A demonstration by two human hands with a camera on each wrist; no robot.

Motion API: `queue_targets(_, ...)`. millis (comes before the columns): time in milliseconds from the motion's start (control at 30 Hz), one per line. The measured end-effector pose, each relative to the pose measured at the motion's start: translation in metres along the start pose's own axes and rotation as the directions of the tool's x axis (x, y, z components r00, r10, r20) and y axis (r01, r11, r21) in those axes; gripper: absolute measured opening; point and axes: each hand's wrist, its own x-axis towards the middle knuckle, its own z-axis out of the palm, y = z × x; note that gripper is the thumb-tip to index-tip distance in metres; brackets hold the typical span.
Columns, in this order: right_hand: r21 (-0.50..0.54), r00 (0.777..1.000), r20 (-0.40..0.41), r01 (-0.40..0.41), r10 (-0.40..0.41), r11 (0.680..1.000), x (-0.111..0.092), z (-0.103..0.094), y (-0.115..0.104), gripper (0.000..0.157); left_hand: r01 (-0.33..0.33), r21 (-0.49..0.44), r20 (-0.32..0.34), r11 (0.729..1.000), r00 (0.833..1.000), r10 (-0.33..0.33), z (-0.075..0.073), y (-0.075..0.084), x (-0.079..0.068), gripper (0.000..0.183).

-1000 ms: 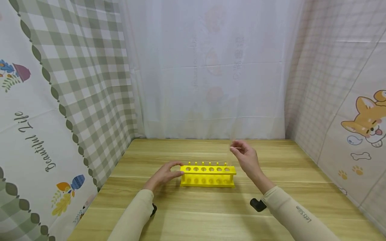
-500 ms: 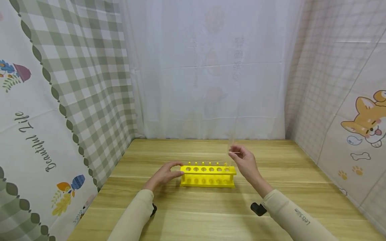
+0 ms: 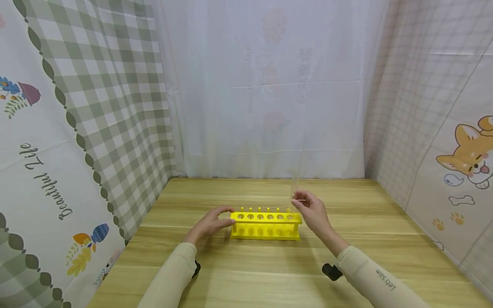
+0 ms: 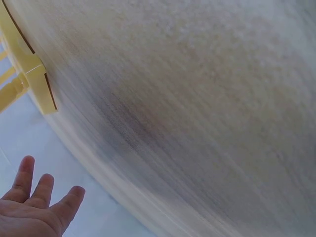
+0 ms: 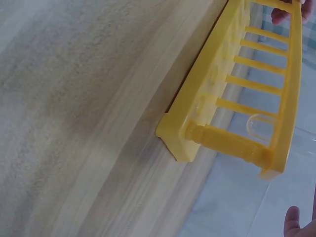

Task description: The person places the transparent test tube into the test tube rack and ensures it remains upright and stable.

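A yellow test tube rack (image 3: 265, 219) stands on the table, one row of holes along its top plate. My left hand (image 3: 209, 222) grips its left end, thumb in front and forefinger behind. Above the right end, my right hand (image 3: 313, 210) pinches a clear test tube (image 3: 294, 186) upright between thumb and fingers. In the right wrist view, the tube's rounded bottom (image 5: 259, 126) pokes through the end hole, just under the top plate and above the base. Three spread fingers (image 4: 41, 191) of my left hand show in the left wrist view, near the rack's end (image 4: 42, 84).
The wooden table (image 3: 246, 273) reaches back to a white curtain (image 3: 269, 107). Checked cloth (image 3: 115, 85) hangs on the left, printed cloth (image 3: 435, 141) on the right. A black wrist camera (image 3: 331, 271) sits under my right forearm. Short yellow pegs (image 3: 268, 209) rise behind the holes.
My right hand has come down and slightly left with the test tube, whose lower end has dropped into the rack's right end hole. My left hand and the rack stay put.
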Motion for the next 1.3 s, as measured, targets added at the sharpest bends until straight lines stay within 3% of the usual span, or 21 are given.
queue_targets(267, -0.037, 1.0, 0.02, -0.021, 0.022, 0.999, -0.004, 0.001, 0.009, 0.03, 0.01, -0.011, 0.001, 1.0, 1.0, -0.01, 0.0, -0.001, -0.001, 0.036)
queue_targets(500, -0.049, 0.999, 0.026, -0.033, 0.034, 0.998, -0.007, 0.003, 0.016, 0.031, 0.081, -0.051, 0.003, 0.995, 0.997, -0.081, 0.001, 0.0, -0.002, 0.037)
queue_targets(1300, -0.14, 1.0, 0.018, -0.022, 0.024, 0.99, -0.015, 0.01, 0.024, 0.026, 0.048, -0.018, 0.006, 0.999, 0.999, -0.048, 0.001, 0.001, -0.002, 0.039)
